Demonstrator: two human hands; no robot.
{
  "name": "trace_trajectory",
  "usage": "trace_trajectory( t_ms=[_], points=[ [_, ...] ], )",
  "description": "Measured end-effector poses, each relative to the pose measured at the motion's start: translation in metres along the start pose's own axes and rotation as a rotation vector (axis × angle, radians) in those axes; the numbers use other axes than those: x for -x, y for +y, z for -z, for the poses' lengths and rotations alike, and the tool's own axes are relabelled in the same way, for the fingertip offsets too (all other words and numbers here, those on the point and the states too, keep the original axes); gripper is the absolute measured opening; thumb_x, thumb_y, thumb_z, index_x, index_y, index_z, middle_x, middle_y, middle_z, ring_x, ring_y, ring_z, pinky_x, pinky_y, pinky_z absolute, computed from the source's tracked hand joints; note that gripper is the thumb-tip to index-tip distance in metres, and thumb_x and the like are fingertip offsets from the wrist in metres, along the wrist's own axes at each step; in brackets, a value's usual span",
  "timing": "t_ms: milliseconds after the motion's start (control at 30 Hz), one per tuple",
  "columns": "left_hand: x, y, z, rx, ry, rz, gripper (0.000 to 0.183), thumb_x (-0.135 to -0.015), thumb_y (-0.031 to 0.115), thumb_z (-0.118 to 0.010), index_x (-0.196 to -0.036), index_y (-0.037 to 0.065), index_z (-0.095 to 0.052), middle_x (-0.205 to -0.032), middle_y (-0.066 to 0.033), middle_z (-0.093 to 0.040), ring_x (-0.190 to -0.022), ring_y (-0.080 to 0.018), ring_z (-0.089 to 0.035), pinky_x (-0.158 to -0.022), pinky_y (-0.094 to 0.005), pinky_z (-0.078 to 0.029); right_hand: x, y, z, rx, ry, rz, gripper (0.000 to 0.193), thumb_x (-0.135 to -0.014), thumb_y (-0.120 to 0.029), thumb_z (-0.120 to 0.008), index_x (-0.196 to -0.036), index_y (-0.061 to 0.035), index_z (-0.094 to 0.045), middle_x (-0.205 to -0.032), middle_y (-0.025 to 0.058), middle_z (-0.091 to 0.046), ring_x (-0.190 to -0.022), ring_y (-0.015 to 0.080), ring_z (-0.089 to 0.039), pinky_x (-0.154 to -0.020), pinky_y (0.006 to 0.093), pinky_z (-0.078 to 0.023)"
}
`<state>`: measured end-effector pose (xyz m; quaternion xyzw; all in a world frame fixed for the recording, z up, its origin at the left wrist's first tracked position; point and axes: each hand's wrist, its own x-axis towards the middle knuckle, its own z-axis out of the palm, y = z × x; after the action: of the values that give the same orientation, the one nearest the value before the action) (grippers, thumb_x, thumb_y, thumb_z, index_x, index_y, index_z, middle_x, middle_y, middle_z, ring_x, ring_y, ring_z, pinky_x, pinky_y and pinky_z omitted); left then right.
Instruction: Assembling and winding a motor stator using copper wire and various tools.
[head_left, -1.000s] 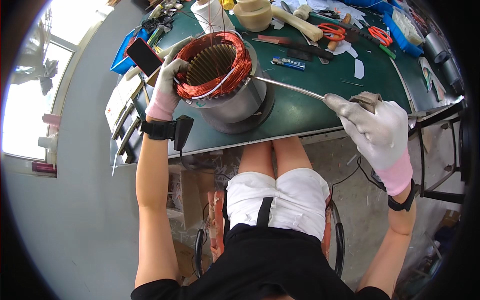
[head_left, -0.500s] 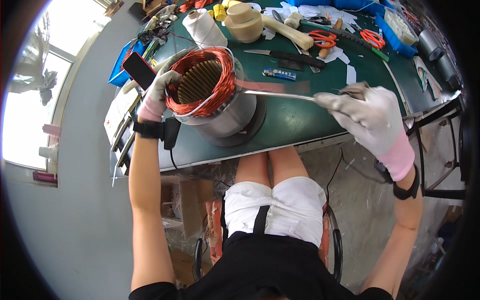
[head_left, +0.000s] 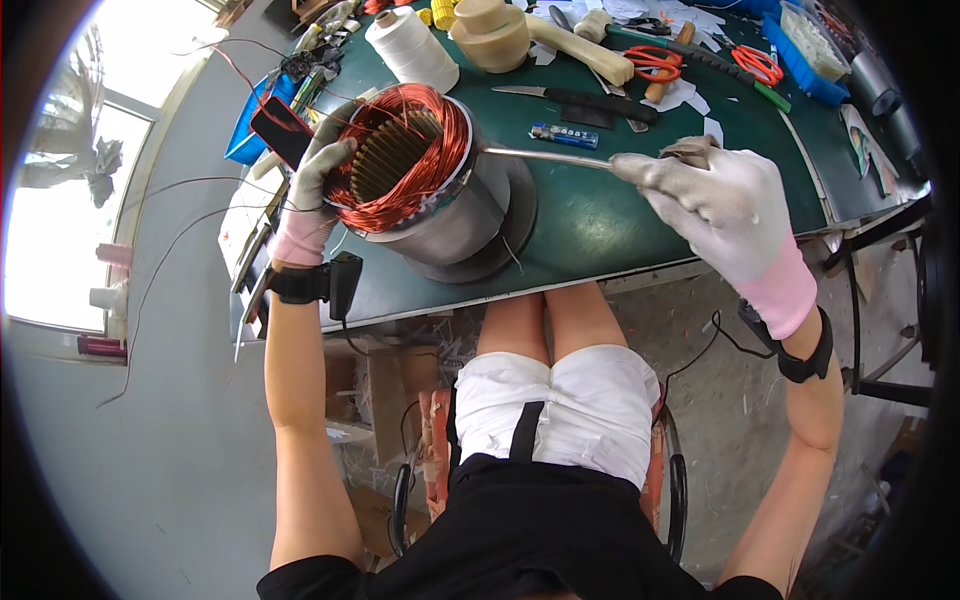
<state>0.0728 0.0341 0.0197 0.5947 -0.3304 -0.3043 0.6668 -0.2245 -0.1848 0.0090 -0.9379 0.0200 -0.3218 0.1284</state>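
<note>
A motor stator (head_left: pixel 440 232) with a silver metal housing stands tilted at the table's near left. Thick red copper windings (head_left: pixel 456 140) ring its top, around a slotted core (head_left: pixel 385 165). My gloved left hand (head_left: pixel 318 180) is closed around the left side of the windings, its fingers over the rim. My gloved right hand (head_left: pixel 715 205) grips a thin metal rod (head_left: pixel 555 157), whose handle end is mostly hidden in the fist. The rod's far tip reaches the right side of the windings. A short white string (head_left: pixel 514 258) hangs by the stator's round base (head_left: pixel 480 262).
Beyond the stator stand a white thread cone (head_left: pixel 410 48) and a cream-coloured mallet head (head_left: pixel 490 35). A knife (head_left: pixel 580 98), a blue tube (head_left: pixel 565 138) and orange-handled scissors (head_left: pixel 655 65) lie farther right. A phone (head_left: pixel 283 130) is beside my left hand. Loose dark wires (head_left: pixel 150 250) extend left.
My right hand and the rod have shifted slightly left. The white cord across the front of the windings no longer shows there. Loose wires now stick out on the left.
</note>
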Motion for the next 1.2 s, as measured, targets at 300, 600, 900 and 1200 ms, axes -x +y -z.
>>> trace_trajectory(
  t_ms=[300, 600, 900, 1200],
  points=[
    [-0.015, -0.022, 0.023, -0.070, 0.035, 0.024, 0.056, -0.078, 0.006, -0.046, -0.133, -0.001, -0.049, -0.116, -0.0042, -0.058, -0.082, -0.0041, -0.051, -0.073, -0.0169, -0.042, -0.054, -0.014, 0.019, 0.246, -0.173, 0.184, 0.018, -0.080, -0.008, -0.063, -0.096, -0.0114, -0.071, -0.088, 0.0078, -0.069, -0.066, 0.0241, -0.064, -0.053, 0.0313, -0.048],
    [0.006, -0.019, -0.006, -0.073, 0.219, -0.155, 0.055, -0.077, -0.002, -0.043, -0.131, 0.000, -0.050, -0.121, -0.0076, -0.058, -0.102, -0.0121, -0.055, -0.085, -0.0210, -0.044, 0.022, 0.048, -0.054, -0.458, -0.138, -0.612, 0.026, -0.087, -0.011, -0.056, -0.109, 0.0002, -0.064, -0.096, 0.0124, -0.067, -0.090, 0.0142, -0.063, -0.083, 0.0256, -0.046],
    [0.079, -0.010, -0.037, -0.851, 0.182, -0.619, 0.048, -0.090, 0.021, -0.058, -0.132, 0.002, -0.047, -0.118, -0.0149, -0.056, -0.116, -0.0229, -0.051, -0.102, -0.0374, -0.038, -0.081, -0.009, -0.097, -0.494, -0.112, -0.155, 0.084, -0.078, -0.054, -0.062, -0.141, -0.0063, -0.033, -0.134, 0.0234, -0.042, -0.128, 0.0359, -0.039, -0.107, 0.0414, -0.030],
    [-0.003, 0.020, 0.025, -0.356, 0.133, -0.212, 0.039, -0.085, 0.015, -0.064, -0.122, 0.005, -0.056, -0.096, -0.0061, -0.053, -0.070, -0.0090, -0.054, -0.065, -0.0235, -0.049, -0.134, -0.029, -0.073, -0.497, -0.475, -0.076, 0.074, -0.074, -0.031, -0.071, -0.136, -0.0020, -0.042, -0.131, 0.0157, -0.047, -0.127, 0.0242, -0.043, -0.109, 0.0337, -0.031]
  ],
)
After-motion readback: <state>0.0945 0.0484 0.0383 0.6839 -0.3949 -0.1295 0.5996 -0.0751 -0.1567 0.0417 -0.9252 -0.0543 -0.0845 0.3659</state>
